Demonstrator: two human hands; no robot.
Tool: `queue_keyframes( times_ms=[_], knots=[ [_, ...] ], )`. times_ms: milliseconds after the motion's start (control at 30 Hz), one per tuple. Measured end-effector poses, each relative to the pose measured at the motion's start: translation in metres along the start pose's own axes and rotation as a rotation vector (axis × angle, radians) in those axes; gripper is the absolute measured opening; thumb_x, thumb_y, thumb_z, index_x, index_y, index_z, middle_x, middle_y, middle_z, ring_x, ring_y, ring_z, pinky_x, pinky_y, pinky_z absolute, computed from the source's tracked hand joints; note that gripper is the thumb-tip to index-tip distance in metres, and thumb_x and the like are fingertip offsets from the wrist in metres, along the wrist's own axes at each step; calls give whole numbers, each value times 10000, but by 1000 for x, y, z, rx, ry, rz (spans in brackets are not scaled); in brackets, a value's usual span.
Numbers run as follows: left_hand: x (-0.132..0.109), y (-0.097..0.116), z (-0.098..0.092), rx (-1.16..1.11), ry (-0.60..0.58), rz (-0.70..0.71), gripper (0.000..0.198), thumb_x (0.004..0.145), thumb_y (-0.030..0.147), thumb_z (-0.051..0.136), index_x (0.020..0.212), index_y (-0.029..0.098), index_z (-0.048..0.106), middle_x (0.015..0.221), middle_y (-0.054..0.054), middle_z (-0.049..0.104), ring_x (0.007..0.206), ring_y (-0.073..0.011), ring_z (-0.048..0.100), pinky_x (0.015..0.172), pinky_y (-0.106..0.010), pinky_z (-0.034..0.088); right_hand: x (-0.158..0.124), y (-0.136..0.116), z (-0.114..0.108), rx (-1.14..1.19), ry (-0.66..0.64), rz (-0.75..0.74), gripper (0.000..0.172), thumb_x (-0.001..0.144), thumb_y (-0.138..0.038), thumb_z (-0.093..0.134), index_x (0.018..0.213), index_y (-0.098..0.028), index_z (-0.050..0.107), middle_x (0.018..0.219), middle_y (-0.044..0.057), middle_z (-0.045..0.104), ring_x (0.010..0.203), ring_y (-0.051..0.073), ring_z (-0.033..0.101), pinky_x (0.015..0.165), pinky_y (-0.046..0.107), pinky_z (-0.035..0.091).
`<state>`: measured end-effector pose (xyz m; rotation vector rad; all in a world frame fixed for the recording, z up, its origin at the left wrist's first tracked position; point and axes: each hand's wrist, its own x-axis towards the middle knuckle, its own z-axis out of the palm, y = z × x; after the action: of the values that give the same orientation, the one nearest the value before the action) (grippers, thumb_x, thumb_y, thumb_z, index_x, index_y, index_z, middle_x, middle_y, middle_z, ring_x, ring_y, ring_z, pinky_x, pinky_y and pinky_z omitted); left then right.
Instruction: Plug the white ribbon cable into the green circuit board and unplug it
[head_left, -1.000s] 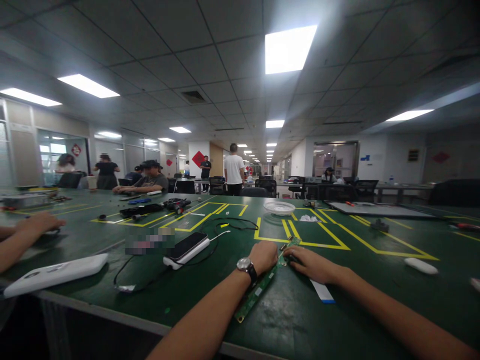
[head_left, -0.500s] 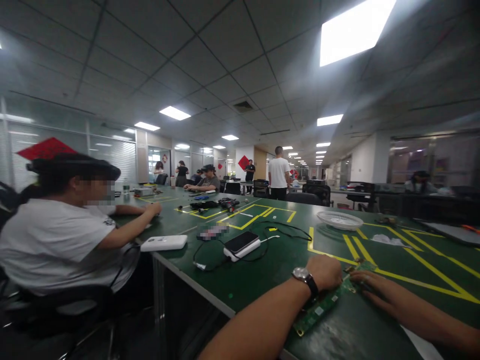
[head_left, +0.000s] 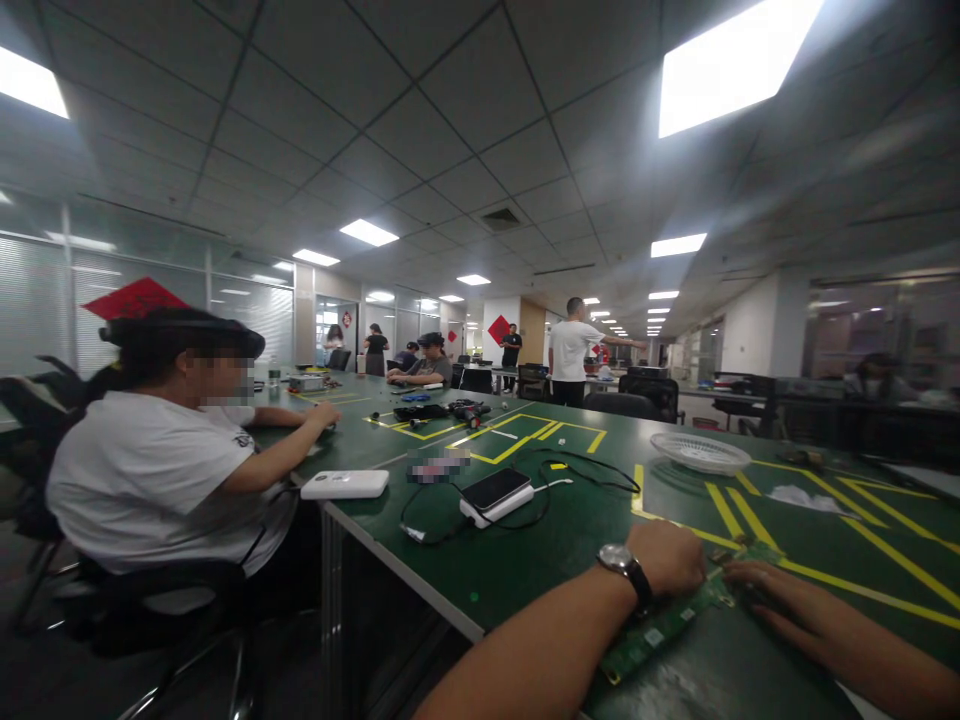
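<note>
The left hand (head_left: pixel 666 558), with a wristwatch (head_left: pixel 621 562) on its wrist, is bent over a long green circuit board (head_left: pixel 654 638) on the tabletop (head_left: pixel 551 560). Its fingers are curled inward; their tips are hidden behind the knuckles, so whether they grasp the board or a small part cannot be told. The right hand (head_left: pixel 791 600) lies opposite, fingers extended toward the left hand and meeting the board's far end; whether it grips or merely steadies the board cannot be determined. The board lies between and below both hands, slanting from the far end by the right fingertips back toward the wearer, its near end beside the left wrist. Part of a white sheet (head_left: pixel 862 705) shows beneath the right forearm.

To the left of the left hand, a dark-screened phone (head_left: pixel 495 488) rests on a white block (head_left: pixel 480 515), with a black cable (head_left: pixel 609 464) looped around and beyond it. Farther left, at the tabletop edge, lies a white case (head_left: pixel 345 485). Beyond the hands stands a white openwork basket (head_left: pixel 697 455); crumpled clear film (head_left: pixel 806 498) lies beyond the right hand. Yellow tape (head_left: pixel 726 514) marks the surface past the fingertips. Well to the left of the hands, a co-worker in a white shirt (head_left: pixel 161 480) sits at the same tabletop.
</note>
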<state>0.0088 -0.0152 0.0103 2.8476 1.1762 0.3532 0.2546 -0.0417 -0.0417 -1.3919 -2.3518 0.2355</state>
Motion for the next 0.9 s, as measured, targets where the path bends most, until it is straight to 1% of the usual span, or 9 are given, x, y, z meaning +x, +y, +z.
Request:
queue_keyframes(
  times_ms=[133,233,300,433,567,667,900],
  knots=[
    [0,0,0,3,28,-3,270,834,282,537,997,177,726,999,-156,716,952,-304,679,725,-355,559,1,10,3,7,5,-5,458,900,-531,546,1310,-335,598,1429,60,545,1304,341,500,1133,532,369],
    [-1,-1,0,13,59,-4,292,846,293,514,1006,166,723,997,-160,714,932,-302,680,730,-370,564,1,10,1,12,13,-5,457,893,-536,547,1299,-334,612,1397,69,575,1285,353,517,1127,540,374],
    [-2,-1,-1,29,75,7,293,848,296,519,1028,180,719,999,-141,714,928,-287,679,743,-359,563,1,2,-2,17,5,-8,453,905,-538,528,1299,-331,612,1383,71,587,1277,348,525,1131,525,374],
    [-5,-1,-3,39,83,25,285,851,282,535,1077,228,701,1037,-102,707,959,-257,667,790,-333,550,-3,-26,-14,49,-37,-34,441,952,-523,454,1309,-307,598,1402,72,565,1290,312,512,1140,504,360],
    [-7,-1,-3,25,86,41,252,853,253,537,1040,232,704,1026,-88,707,965,-250,660,825,-332,539,-6,-48,-23,42,-54,-80,443,984,-497,389,1298,-266,600,1357,107,582,1241,287,540,1106,488,393],
    [-7,-2,-3,25,90,44,245,865,215,513,1015,229,707,1030,-86,705,984,-243,652,858,-325,527,-9,-54,-25,21,-53,-102,438,1005,-464,354,1320,-259,577,1353,101,574,1241,265,531,1103,472,390],
    [-8,-1,-4,44,97,38,271,880,224,497,1066,239,693,1051,-81,702,1005,-240,652,867,-321,525,-12,-56,-28,-60,0,-109,449,1013,-448,346,1379,-255,523,1385,105,537,1260,261,505,1103,462,379]
  ],
)
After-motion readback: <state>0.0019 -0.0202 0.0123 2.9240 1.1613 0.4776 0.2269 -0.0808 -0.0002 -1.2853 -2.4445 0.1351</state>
